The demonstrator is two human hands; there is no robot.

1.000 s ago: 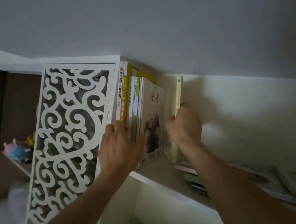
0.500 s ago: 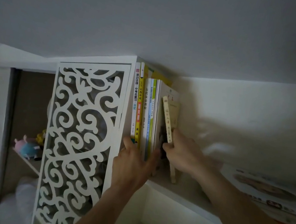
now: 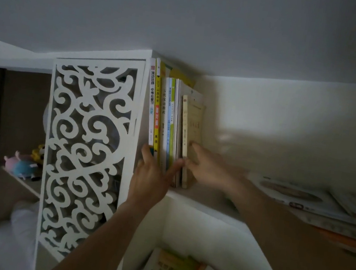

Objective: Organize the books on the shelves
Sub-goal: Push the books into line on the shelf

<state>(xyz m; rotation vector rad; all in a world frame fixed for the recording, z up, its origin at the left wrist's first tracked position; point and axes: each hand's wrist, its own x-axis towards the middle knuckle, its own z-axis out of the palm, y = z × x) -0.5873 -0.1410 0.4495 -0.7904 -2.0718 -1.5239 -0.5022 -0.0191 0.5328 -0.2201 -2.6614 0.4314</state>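
Pressing against a row of upright books (image 3: 167, 119) at the left end of the upper shelf (image 3: 199, 201), the left hand (image 3: 152, 175) lies spread, its straight fingers flat on the spines and thumb reaching right. Just right of that row stands a thin cream book (image 3: 191, 125), the last in line, with the blurred right hand (image 3: 205, 166) against its lower cover; its grip cannot be told. Left of the row hangs a white fretwork panel (image 3: 86, 153). Farther right along the shelf, flat books (image 3: 315, 201) lie stacked.
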